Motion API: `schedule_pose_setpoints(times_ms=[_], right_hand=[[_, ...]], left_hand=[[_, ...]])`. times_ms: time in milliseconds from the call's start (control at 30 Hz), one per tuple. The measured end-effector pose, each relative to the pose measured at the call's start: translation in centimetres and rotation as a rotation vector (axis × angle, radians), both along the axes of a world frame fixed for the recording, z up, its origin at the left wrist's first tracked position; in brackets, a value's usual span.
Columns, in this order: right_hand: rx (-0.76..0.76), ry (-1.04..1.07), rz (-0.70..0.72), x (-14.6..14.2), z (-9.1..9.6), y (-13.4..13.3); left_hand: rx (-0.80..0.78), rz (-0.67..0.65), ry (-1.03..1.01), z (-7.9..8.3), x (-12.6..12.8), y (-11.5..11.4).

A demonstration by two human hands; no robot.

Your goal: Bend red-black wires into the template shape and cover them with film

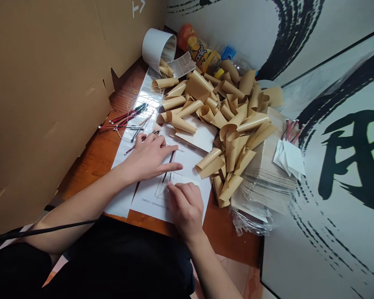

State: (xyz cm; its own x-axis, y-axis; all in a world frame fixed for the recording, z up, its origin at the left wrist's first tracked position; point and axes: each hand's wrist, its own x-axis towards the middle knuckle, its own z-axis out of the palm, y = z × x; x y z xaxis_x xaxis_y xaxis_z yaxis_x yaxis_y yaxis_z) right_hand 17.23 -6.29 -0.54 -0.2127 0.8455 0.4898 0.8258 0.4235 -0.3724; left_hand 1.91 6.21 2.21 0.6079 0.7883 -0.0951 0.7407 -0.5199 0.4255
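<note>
Printed sheet point(148, 191), white, lettered "DRS-206DC" at its near edge, laid flat on a wooden table point(101, 153); landmark for all entries. Thin wire harness point(172, 157), one, red and dark strands, resting on the sheet; long axis running from near to far, leaning slightly right at the far end, with two dark ends pointing toward the person and a little left. Left hand point(149, 155), palm down over the sheet's left part, thumb and forefinger spread apart, thumb lying across the harness; no closed grip. Right hand point(187, 203), over the sheet's near right corner, fingers curled, thumb and forefinger tips close together just beside the dark ends; whether they pinch a strand cannot be told. Loose wires point(141, 109), red and black, beyond the sheet to the left. Curled brown papers point(201, 87), many, heaped beyond and right of the sheet. White cards point(288, 158), small pile, well right of the sheet.
</note>
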Motion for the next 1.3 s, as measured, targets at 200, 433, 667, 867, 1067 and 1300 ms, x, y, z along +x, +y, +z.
schedule_pose_setpoints(times_ms=[200,433,667,867,1067,1300], right_hand=[[-0.038,-0.099,0.017,0.03,-0.09,0.01],[-0.054,-0.161,0.055,-0.15,0.29,0.23],[-0.038,-0.171,0.081,-0.14,0.26,0.48],[-0.075,-0.154,0.064,0.09,0.19,0.22],[-0.054,-0.119,0.035,0.03,0.16,0.02],[-0.054,-0.103,0.032,0.02,0.15,0.04]], left_hand=[[0.041,-0.006,0.015,-0.35,-0.05,0.07],[0.072,0.008,0.019,-0.65,0.04,0.06],[0.101,0.012,0.029,-0.76,0.05,0.09],[0.152,0.011,0.060,-0.77,0.18,0.00],[0.212,0.028,0.122,-0.46,0.37,-0.28],[0.196,0.051,0.091,-0.43,0.31,-0.33]])
